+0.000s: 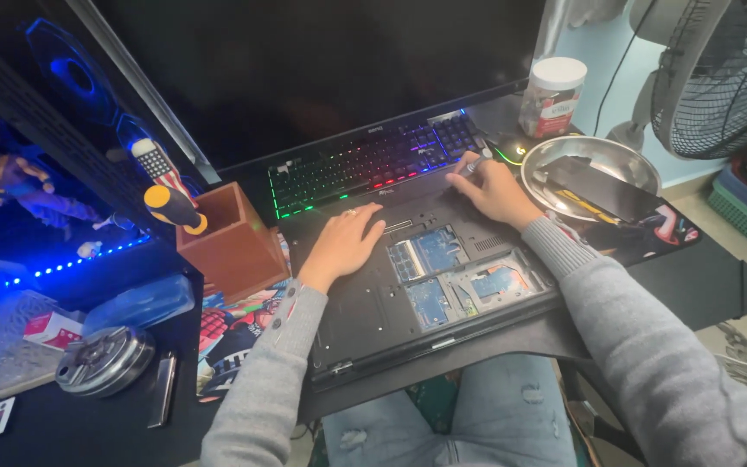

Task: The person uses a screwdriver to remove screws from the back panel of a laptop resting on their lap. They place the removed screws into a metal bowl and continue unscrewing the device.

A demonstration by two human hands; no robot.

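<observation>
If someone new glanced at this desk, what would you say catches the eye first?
Most striking is the upturned laptop at centre, its bottom cover off and its boards bare, with the left hand flat on it and the right hand holding a small screwdriver at its far edge. Just behind glows a rainbow-lit keyboard. To the right sits a steel bowl holding a dark panel.

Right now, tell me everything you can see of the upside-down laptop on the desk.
The laptop is black, lying bottom-up and flat on the desk in front of the lit keyboard. Its service cover is off, exposing bluish boards and memory slots. The left hand rests flat on it; the right hand presses a small tool at its far edge.
</observation>
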